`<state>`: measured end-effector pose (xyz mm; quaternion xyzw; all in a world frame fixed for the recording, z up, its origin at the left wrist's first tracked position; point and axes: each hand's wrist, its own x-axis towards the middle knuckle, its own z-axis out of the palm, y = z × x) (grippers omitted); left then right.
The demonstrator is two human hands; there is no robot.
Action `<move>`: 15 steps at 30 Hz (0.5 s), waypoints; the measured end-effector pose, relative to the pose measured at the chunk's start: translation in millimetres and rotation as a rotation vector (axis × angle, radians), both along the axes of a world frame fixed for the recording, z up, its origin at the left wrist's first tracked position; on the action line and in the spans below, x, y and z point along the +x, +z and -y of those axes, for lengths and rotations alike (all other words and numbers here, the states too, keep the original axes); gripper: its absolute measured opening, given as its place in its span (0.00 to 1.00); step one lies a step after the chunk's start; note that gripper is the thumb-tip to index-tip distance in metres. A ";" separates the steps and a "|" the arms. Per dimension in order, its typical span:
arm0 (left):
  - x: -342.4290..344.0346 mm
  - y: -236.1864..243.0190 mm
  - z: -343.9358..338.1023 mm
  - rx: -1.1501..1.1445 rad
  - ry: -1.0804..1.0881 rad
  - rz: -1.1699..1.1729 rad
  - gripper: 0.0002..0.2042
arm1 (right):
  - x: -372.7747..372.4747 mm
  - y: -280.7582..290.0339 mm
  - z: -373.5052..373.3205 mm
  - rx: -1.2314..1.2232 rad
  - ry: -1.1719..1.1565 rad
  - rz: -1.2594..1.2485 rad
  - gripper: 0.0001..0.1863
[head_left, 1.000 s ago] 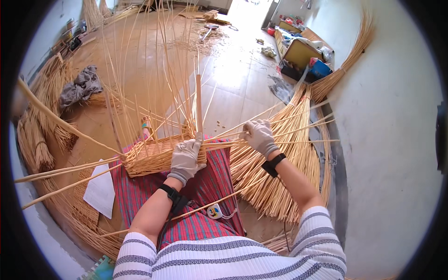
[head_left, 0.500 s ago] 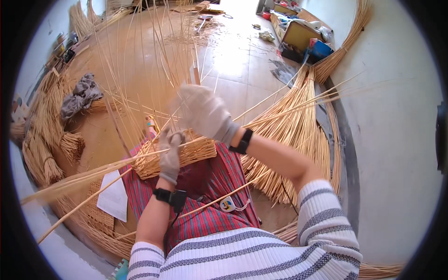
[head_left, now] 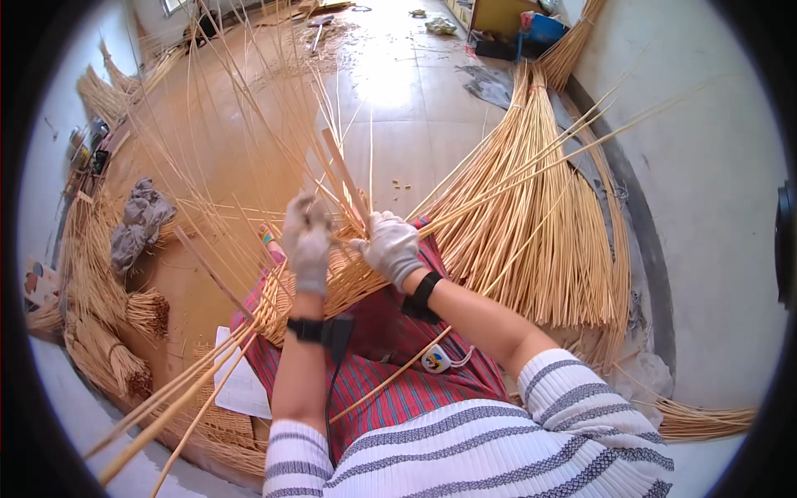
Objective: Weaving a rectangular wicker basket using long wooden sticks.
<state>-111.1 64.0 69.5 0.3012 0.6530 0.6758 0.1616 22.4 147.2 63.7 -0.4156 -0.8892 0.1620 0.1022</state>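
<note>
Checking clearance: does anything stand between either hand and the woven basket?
Nothing visible separates the right hand from the woven basket; it touches the right end, beside a flat stake. The left hand is blurred; its clearance is unclear.

I log one crumpled grey cloth (head_left: pixel 143 220), left; one blue plastic tub (head_left: pixel 545 31), far right; one greenish crumpled plastic bag (head_left: pixel 441 27) on glossy tiled floor (head_left: pixel 415 162); one translucent plastic bag (head_left: pixel 652 375) near the pale wall (head_left: pixel 710 266).
</note>
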 end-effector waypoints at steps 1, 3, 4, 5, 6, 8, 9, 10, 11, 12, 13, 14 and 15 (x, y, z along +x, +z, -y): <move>4.9 12.9 -25.5 -0.021 -0.042 -0.019 0.28 | -0.5 -2.7 4.5 0.049 -0.034 -0.016 0.29; 5.4 33.2 -57.0 -0.292 -0.040 -0.147 0.34 | -11.4 4.6 11.6 0.048 -0.027 -0.028 0.22; 5.5 34.9 -69.8 -0.431 -0.059 -0.207 0.37 | -12.3 -2.2 8.6 0.022 -0.043 -0.029 0.22; 3.7 31.9 -64.4 -0.327 -0.029 -0.410 0.38 | -15.6 -7.9 4.4 -0.003 -0.051 -0.030 0.23; 6.8 17.4 -51.0 -0.221 -0.007 -0.605 0.38 | -15.6 -4.2 -1.1 -0.042 -0.037 -0.069 0.18; 24.3 12.0 -11.2 -0.137 -0.011 -0.782 0.40 | -8.2 -0.4 -15.4 -0.084 -0.034 -0.032 0.19; 38.7 15.6 18.3 -0.169 -0.049 -0.764 0.41 | -0.3 -1.8 -21.1 -0.116 -0.041 -0.016 0.19; 43.1 4.7 56.9 -0.302 0.033 -0.962 0.41 | -0.4 1.5 -16.8 -0.102 -0.033 -0.023 0.22; 45.8 -6.8 90.8 -0.444 0.109 -1.153 0.42 | -1.1 -2.9 -15.1 -0.005 -0.023 -0.068 0.23; 45.0 -17.0 115.1 -0.536 0.063 -1.233 0.41 | -4.0 -9.8 -13.3 0.085 -0.013 -0.117 0.24; 45.5 -30.4 135.1 -0.631 0.015 -1.301 0.39 | -5.4 -10.9 -8.9 0.173 -0.002 -0.159 0.25; 43.9 -41.6 151.3 -0.728 -0.040 -1.364 0.38 | -7.1 -12.1 -4.3 0.113 -0.016 -0.095 0.26; 39.1 -45.4 156.0 -0.752 -0.045 -1.353 0.37 | -12.1 -2.5 -1.8 0.073 -0.022 -0.034 0.27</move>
